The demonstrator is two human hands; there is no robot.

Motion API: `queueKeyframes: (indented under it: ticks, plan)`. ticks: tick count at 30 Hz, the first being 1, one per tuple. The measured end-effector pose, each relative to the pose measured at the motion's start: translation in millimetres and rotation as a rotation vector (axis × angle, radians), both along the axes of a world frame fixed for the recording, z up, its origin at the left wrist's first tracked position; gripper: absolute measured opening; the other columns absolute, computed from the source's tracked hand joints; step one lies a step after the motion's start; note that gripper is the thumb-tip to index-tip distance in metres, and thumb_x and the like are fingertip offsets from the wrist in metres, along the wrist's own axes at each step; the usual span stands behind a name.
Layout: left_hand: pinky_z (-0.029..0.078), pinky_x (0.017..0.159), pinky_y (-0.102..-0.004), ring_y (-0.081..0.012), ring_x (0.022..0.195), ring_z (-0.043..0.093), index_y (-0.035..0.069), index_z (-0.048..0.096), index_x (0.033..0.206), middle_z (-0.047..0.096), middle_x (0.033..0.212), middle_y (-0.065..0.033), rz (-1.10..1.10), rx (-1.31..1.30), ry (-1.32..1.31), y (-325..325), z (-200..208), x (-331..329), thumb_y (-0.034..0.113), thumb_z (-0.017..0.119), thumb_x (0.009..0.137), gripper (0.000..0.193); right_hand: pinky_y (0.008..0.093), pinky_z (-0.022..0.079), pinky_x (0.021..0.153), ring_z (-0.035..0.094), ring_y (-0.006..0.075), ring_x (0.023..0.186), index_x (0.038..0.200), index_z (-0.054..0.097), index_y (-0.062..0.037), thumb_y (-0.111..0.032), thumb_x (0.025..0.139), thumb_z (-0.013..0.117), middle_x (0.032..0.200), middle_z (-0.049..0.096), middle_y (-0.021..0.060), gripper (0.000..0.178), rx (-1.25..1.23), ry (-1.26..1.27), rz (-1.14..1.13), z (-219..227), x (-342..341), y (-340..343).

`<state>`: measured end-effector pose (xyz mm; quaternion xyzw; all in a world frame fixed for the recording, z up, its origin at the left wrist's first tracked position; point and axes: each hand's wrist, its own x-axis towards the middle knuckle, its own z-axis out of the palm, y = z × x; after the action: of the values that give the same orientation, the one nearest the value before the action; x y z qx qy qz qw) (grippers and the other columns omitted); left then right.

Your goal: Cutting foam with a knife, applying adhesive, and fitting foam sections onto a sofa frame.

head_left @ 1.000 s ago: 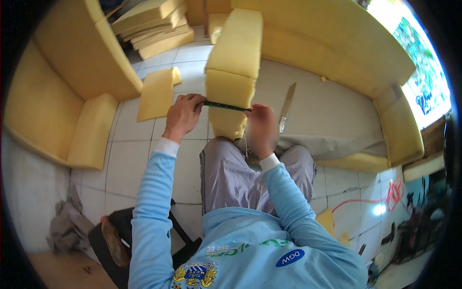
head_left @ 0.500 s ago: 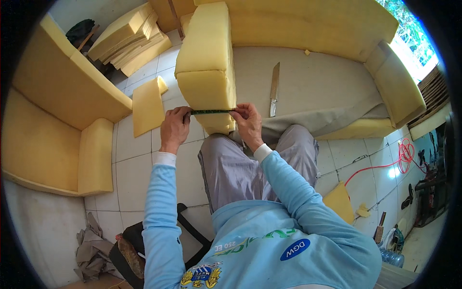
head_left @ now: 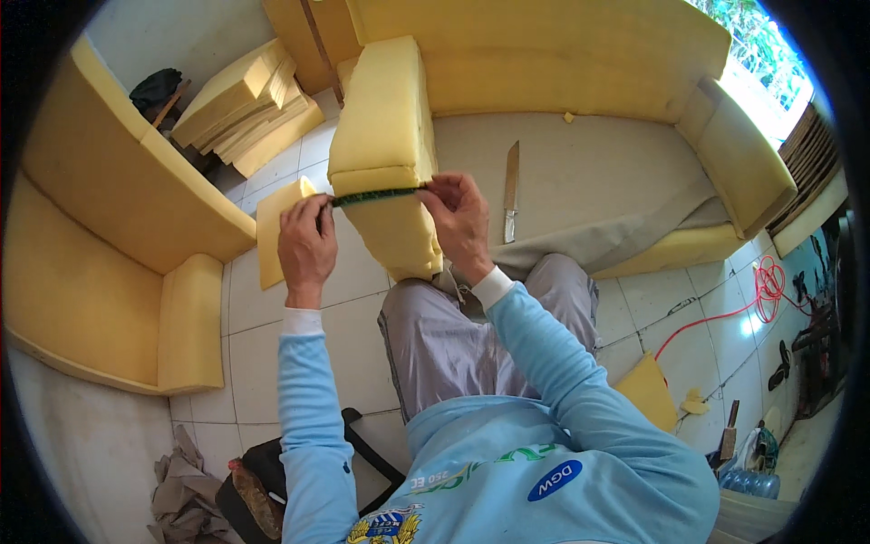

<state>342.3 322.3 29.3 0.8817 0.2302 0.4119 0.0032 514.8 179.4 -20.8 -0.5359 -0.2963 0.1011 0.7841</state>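
Observation:
A dark green tape measure strip point(head_left: 376, 195) is stretched between my two hands, in front of the yellow foam-covered sofa arm point(head_left: 381, 145). My left hand point(head_left: 306, 245) pinches its left end, just beyond the arm's left side. At the other end, my right hand point(head_left: 459, 222) pinches the strip near the arm's right edge. The strip bows slightly and looks apart from the foam, though I cannot be sure of contact. A long knife point(head_left: 513, 190) lies on the grey fabric of the sofa seat point(head_left: 598, 154), to the right of my right hand.
Another foam-covered sofa point(head_left: 100, 199) stands at the left. Foam sheets point(head_left: 245, 104) are stacked behind it, and a loose foam piece point(head_left: 276, 238) lies near my left hand. At the right, a red hose or cable point(head_left: 702, 322) coils on the tiles beside a foam scrap point(head_left: 649, 392).
Both hands have lifted the strip away from the front of the sofa arm and shifted left. The strip now bows and tilts, and my view has moved slightly.

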Motion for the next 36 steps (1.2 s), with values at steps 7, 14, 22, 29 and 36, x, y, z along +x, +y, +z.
queueKeyframes:
  ticks: [7,14,22,29,36]
  plan:
    - [0.050,0.086,-0.0410,-0.0328,0.098,0.061,0.009,0.068,0.105,0.070,0.102,-0.0089,0.040,-0.138,0.064,20,29,9,0.018,0.061,0.095,0.015,0.0272,0.056,0.076,0.070,0.0145,0.082,0.103,0.064,-0.0001,-0.009,0.085,0.078,0.091,0.074,0.0102,0.024,0.045,-0.008,-0.065,31,5,16]
    - [0.051,0.085,-0.0429,-0.0346,0.097,0.060,0.009,0.068,0.106,0.070,0.104,-0.0086,0.018,-0.176,0.073,26,41,10,0.019,0.060,0.095,0.017,0.0261,0.053,0.069,0.068,0.0114,0.075,0.093,0.073,-0.0023,-0.012,0.086,0.076,0.083,0.073,0.0061,0.013,-0.031,-0.163,-0.156,38,8,17]
    - [0.049,0.088,-0.0428,-0.0351,0.096,0.060,0.009,0.068,0.109,0.070,0.105,-0.0114,0.031,-0.251,0.232,48,57,21,0.024,0.057,0.097,0.023,0.0282,0.054,0.070,0.069,0.0147,0.076,0.094,0.070,-0.0002,-0.014,0.089,0.073,0.086,0.073,0.0089,0.015,-0.126,-0.176,-0.149,40,17,19]
    - [0.051,0.086,-0.0448,-0.0358,0.097,0.061,0.012,0.069,0.108,0.070,0.105,-0.0103,-0.013,-0.251,0.262,49,59,23,0.022,0.056,0.097,0.020,0.0254,0.053,0.071,0.067,0.0118,0.078,0.105,0.070,0.0010,-0.019,0.091,0.073,0.094,0.072,0.0080,0.025,0.063,-0.039,-0.051,25,13,11]
    - [0.049,0.086,-0.0443,-0.0371,0.095,0.060,0.009,0.068,0.108,0.069,0.103,-0.0126,-0.066,-0.240,0.198,45,52,7,0.022,0.057,0.097,0.021,0.0261,0.053,0.068,0.068,0.0149,0.073,0.104,0.074,0.0002,-0.020,0.088,0.077,0.085,0.072,0.0100,0.026,-0.067,-0.165,-0.064,50,21,16]
